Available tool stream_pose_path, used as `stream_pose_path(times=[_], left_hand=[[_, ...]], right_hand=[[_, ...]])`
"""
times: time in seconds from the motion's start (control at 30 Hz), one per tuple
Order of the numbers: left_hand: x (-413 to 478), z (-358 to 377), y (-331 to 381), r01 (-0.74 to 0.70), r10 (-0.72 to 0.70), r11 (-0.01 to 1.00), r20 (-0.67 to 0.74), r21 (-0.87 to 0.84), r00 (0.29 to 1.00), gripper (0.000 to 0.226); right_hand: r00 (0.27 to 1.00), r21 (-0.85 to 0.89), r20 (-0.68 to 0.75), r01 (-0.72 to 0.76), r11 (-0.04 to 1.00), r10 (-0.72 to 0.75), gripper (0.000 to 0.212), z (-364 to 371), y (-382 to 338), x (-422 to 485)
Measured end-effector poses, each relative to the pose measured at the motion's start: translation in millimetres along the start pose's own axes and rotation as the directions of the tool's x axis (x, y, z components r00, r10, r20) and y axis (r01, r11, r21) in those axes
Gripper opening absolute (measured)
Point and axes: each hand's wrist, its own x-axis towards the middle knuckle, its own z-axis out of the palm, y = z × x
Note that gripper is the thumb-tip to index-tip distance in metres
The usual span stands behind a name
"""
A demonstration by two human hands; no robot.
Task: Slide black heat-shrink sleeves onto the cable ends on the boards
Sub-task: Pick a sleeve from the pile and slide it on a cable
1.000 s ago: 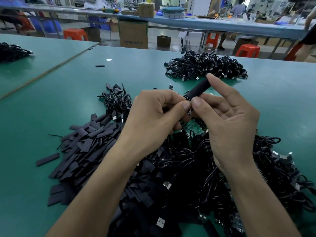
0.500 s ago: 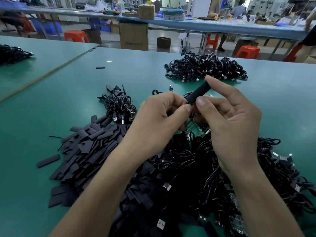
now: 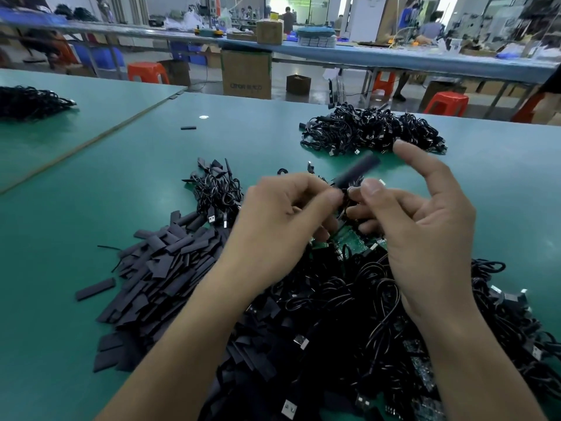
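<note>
Black sleeve, blurred and tilted, is above the green board, its lower end pinched by the left hand; right hand beside it, thumb and forefinger spread wide

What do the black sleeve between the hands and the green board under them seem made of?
The sleeve looks like thin matte black plastic tubing, probably; motion blurs it. The board looks like rigid green circuit laminate, slightly glossy, with small metal parts.

The only print is dark lettering on the front of the brown cardboard box under the far table, seemingly starting "CITOR", the rest too blurred to read.
</note>
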Motion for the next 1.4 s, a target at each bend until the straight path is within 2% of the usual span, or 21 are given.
stream_pose_path(times=[0.07, 0.17, 0.27, 0.37, 0.5, 0.6, 0.67, 0.77, 0.83, 0.9, 0.97, 1.03, 1.1, 1.17, 1.23, 1.3, 1.4], left_hand=[[8.6, -9.4, -0.3, 0.049, -0.072, 0.989, -0.163, -0.137, 0.984, 0.013], [35.5, -28.4, -14.8, 0.113, -0.218, 0.949, -0.353, -0.296, 0.910, 0.013], [70.5, -45.0, -50.8, 0.206, -0.383, 0.893, -0.438, -0.400, 0.813, 0.015], [105.0, -62.0, -92.8, 0.292, -0.507, 0.838, -0.457, -0.462, 0.731, 0.015], [139.3, -87.4, -130.7, 0.399, -0.534, 0.845, -0.539, -0.356, 0.651, 0.018], [145.7, -99.1, -148.6, 0.525, -0.470, 0.846, -0.599, -0.097, 0.648, 0.029], [140.3, -102.2, -156.7, 0.574, -0.421, 0.817, -0.628, 0.051, 0.655, 0.025], [124.5, -102.5, -161.2, 0.585, -0.382, 0.803, -0.653, 0.117, 0.654, 0.019], [110.1, -98.6, -157.7, 0.564, -0.344, 0.818, -0.691, 0.113, 0.636, 0.020], [93.0, -87.9, -147.3, 0.517, -0.300, 0.849, -0.703, 0.112, 0.645, 0.011], [74.5, -72.9, -132.7, 0.448, -0.253, 0.883, -0.664, 0.139, 0.704, 0.002], [57.1, -59.2, -117.0, 0.386, -0.230, 0.906, -0.560, 0.176, 0.796, 0.011], [42.4, -49.5, -101.5, 0.364, -0.257, 0.904, -0.396, 0.224, 0.882, 0.011], [29.8, -44.1, -83.5, 0.329, -0.275, 0.898, -0.211, 0.292, 0.938, 0.011], [20.6, -40.2, -64.4, 0.272, -0.279, 0.908, -0.024, 0.319, 0.960, 0.012], [13.4, -35.9, -45.6, 0.231, -0.283, 0.930, 0.159, 0.286, 0.946, 0.014], [6.8, -26.8, -28.8, 0.191, -0.262, 0.950, 0.300, 0.245, 0.917, 0.015]], right_hand=[[0.997, -0.009, 0.034, -0.062, 0.998, 0.062, 0.035, -0.4, 0.7, -0.2], [0.992, -0.049, 0.059, -0.107, 0.993, 0.109, 0.023, -0.3, 2.2, -1.0], [0.989, -0.091, 0.088, -0.112, 0.989, 0.120, 0.018, -1.3, 2.3, -1.3], [0.983, -0.144, 0.123, -0.118, 0.983, 0.136, 0.016, -3.5, 3.0, -2.7], [0.978, -0.198, 0.144, -0.118, 0.973, 0.148, 0.013, -5.4, 7.3, -2.0], [0.975, -0.245, 0.148, -0.129, 0.961, 0.169, 0.014, -5.2, 11.3, -1.8], [0.966, -0.320, 0.169, -0.136, 0.938, 0.197, 0.011, -4.3, 13.3, -3.5], [0.965, -0.484, 0.170, -0.096, 0.870, 0.202, 0.014, -3.5, 14.2, -6.1], [0.971, -0.565, 0.158, -0.061, 0.823, 0.181, 0.021, -3.1, 13.6, -6.4], [0.975, -0.608, 0.149, -0.039, 0.793, 0.162, 0.025, -2.6, 11.5, -6.3], [0.975, -0.635, 0.158, -0.022, 0.772, 0.157, 0.028, -1.0, 9.3, -6.5], [0.971, -0.655, 0.180, -0.001, 0.756, 0.157, 0.030, 1.4, 7.4, -7.6], [0.966, -0.664, 0.201, 0.013, 0.748, 0.162, 0.032, 3.4, 3.9, -8.7], [0.962, -0.673, 0.209, 0.011, 0.739, 0.177, 0.034, 2.7, -0.8, -8.0], [0.961, -0.719, 0.189, -0.004, 0.695, 0.201, 0.036, -2.1, -5.7, -3.8], [0.954, -0.792, 0.159, -0.031, 0.609, 0.255, 0.033, -9.8, -8.8, 1.3], [0.907, -0.893, 0.138, -0.060, 0.446, 0.399, 0.035, -20.5, -14.1, 4.5]])
